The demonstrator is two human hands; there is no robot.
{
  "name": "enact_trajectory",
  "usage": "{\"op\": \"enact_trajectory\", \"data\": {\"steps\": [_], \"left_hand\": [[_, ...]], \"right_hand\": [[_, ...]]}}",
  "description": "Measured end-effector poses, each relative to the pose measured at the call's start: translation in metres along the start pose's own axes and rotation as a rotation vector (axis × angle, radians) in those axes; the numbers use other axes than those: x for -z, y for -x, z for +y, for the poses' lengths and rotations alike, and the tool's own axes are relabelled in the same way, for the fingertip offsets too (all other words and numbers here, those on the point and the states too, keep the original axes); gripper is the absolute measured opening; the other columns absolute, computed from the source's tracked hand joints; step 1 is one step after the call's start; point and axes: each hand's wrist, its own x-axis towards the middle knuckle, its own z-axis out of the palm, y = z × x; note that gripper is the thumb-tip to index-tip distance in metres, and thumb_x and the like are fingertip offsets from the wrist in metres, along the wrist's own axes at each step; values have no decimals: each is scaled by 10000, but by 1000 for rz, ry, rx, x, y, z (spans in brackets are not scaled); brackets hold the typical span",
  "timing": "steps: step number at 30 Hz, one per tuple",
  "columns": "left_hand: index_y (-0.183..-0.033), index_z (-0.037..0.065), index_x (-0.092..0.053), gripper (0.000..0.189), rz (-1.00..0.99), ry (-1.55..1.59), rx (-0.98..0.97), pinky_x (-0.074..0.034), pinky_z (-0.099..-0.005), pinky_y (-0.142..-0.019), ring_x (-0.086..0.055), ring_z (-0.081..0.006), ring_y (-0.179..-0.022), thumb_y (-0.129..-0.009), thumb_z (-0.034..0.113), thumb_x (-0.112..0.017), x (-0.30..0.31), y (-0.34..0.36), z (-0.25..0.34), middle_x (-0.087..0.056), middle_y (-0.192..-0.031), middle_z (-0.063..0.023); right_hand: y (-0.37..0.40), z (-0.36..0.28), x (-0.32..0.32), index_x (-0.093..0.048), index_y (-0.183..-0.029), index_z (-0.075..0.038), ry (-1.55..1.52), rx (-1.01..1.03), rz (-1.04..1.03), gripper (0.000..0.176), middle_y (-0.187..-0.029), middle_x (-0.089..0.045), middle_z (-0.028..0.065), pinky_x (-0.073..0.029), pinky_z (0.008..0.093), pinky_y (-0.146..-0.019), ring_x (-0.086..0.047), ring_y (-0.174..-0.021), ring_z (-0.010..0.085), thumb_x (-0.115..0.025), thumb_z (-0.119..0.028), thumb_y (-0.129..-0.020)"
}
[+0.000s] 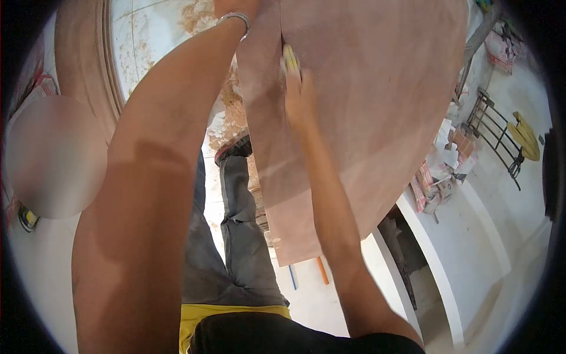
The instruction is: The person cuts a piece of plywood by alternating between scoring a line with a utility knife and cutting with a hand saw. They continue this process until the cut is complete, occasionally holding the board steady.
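A large reddish-brown plywood sheet (365, 135) fills the middle of the view. My right hand (300, 100) is closed around a small yellow hand tool (290, 59) over the sheet; motion blur hides its exact kind. The tool's far end meets a dark straight line in the wood that runs up to the top edge of the view. My left hand (236, 7) reaches to the sheet's upper left, where the frame cuts it off. Only its wrist, with a bracelet (239, 22), and a bit of hand show; the fingers are out of sight.
Curved brown sheets (85, 53) stand at the upper left. Torn bags and rubble (439, 171) lie at right, near a black metal rack (495, 130) with a yellow cloth (523, 135). An orange stick (322, 270) lies below the sheet. Another person's shoe (27, 218) shows at left.
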Motion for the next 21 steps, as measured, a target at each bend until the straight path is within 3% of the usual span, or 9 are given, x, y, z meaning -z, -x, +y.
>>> {"op": "enact_trajectory", "data": {"steps": [3, 4, 6, 9, 10, 13, 18, 20, 21], "left_hand": [[-1333, -69, -457, 785, 22, 92, -65, -470, -468, -969, -602, -438, -1139, -899, 576, -568, -1, 0, 0, -618, -1212, -307], [-1325, -70, -460, 780, 6, 64, -33, -470, -469, -966, -603, -439, -1134, -900, 575, -568, 0, 1, 1, -620, -1206, -308], [-1310, -74, -468, 771, -21, -3, 23, -470, -471, -960, -606, -441, -1123, -901, 572, -568, 2, 0, 4, -623, -1194, -309], [-1290, -76, -480, 750, 35, 96, -71, -473, -472, -949, -610, -445, -1106, -905, 563, -566, -4, 1, -7, -625, -1179, -313], [-1292, -76, -478, 745, 18, 59, -45, -472, -471, -950, -610, -444, -1105, -909, 557, -565, -4, 5, -8, -624, -1180, -313], [-1294, -76, -474, 730, 10, 3, -71, -470, -469, -952, -610, -444, -1104, -917, 544, -561, -3, -5, -2, -621, -1187, -313], [-1293, -74, -473, 717, 16, 16, -37, -469, -471, -949, -613, -438, -1099, -923, 535, -557, 1, 1, 0, -616, -1201, -306], [-1294, -71, -474, 719, -30, 22, -9, -469, -467, -955, -612, -435, -1106, -922, 538, -559, 8, 6, 7, -615, -1207, -304], [-1295, -69, -474, 720, -50, 21, 8, -469, -466, -957, -611, -434, -1110, -921, 540, -560, 9, 5, 6, -615, -1211, -302]], "right_hand": [[131, 11, 50, -500, -1279, 35, 52, -141, -38, 375, -1140, -623, 273, -468, 416, -906, -624, -1072, 359, -459, -221, -1009], [167, -5, 67, -531, -1306, 44, 34, -352, -49, 446, -1026, -636, 163, -467, 380, -782, -576, -887, 208, -418, -288, -1031], [179, 4, 75, -514, -1341, 44, -6, -144, -20, 453, -1051, -646, 151, -473, 380, -766, -577, -876, 190, -420, -274, -1032], [88, 45, 23, -539, -1236, 25, 64, -243, -12, 344, -1089, -636, 278, -487, 420, -847, -631, -1032, 368, -491, -218, -997], [31, 32, 2, -547, -1128, 34, 92, 2, 40, 319, -1001, -621, 293, -475, 446, -820, -619, -958, 409, -487, -253, -1001], [-16, 3, -20, -522, -989, 37, -46, 117, 126, 338, -871, -603, 278, -452, 469, -771, -599, -857, 430, -463, -295, -1011], [41, 11, 13, -518, -1076, 29, -13, 79, 13, 340, -900, -596, 239, -458, 434, -756, -584, -822, 362, -464, -301, -1020], [124, 11, 48, -539, -1232, 60, 18, -173, -73, 449, -1099, -646, 213, -470, 402, -850, -614, -994, 244, -404, -321, -1038], [161, 7, 60, -537, -1264, 63, 61, -249, -20, 438, -1087, -646, 204, -469, 415, -867, -617, -1024, 256, -413, -289, -1034]]}}
